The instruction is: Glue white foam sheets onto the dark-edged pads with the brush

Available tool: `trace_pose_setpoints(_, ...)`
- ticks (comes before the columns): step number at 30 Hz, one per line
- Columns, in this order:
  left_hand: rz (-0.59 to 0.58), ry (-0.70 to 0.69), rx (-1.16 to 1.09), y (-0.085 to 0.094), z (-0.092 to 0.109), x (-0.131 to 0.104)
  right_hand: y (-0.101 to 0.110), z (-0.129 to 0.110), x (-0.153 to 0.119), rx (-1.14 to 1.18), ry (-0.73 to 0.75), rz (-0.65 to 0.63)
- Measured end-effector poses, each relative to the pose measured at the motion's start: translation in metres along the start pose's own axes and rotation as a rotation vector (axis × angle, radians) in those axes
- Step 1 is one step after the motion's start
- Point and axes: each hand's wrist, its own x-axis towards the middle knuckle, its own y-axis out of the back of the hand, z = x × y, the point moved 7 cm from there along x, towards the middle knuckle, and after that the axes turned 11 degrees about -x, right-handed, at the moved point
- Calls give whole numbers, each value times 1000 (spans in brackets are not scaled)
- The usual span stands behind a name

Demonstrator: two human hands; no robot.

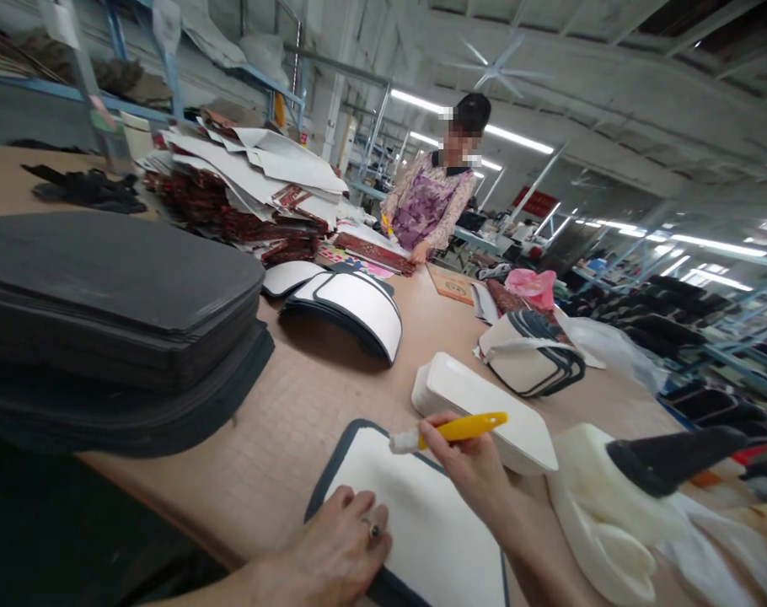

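I have the right hand [464, 462] gripping a yellow-handled brush [478, 424] by the far edge of a dark-bordered white panel [431, 514] — from here I can't tell if they touch. The panel lies on the desk [286, 459] — my left hand [345, 539] rests on it, fingers loosely bent.

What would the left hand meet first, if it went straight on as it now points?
Probably the right hand, holding the yellow brush, across the white panel from the left hand, though depth is unclear.
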Motion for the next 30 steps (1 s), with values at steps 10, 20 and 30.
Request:
trace_pose_setpoints(10, -26, -36, 129, -3, 3, -1, -22, 20, 4, -115, 16, -111)
trace_pose_setpoints(20, -28, -59, 148, -9, 0, -1, 76, 57, -55, -379, -146, -6)
trace_pose_setpoints(30, 62, -85, 154, -22, -9, -3, -26, -15, -29, -220, 42, -198)
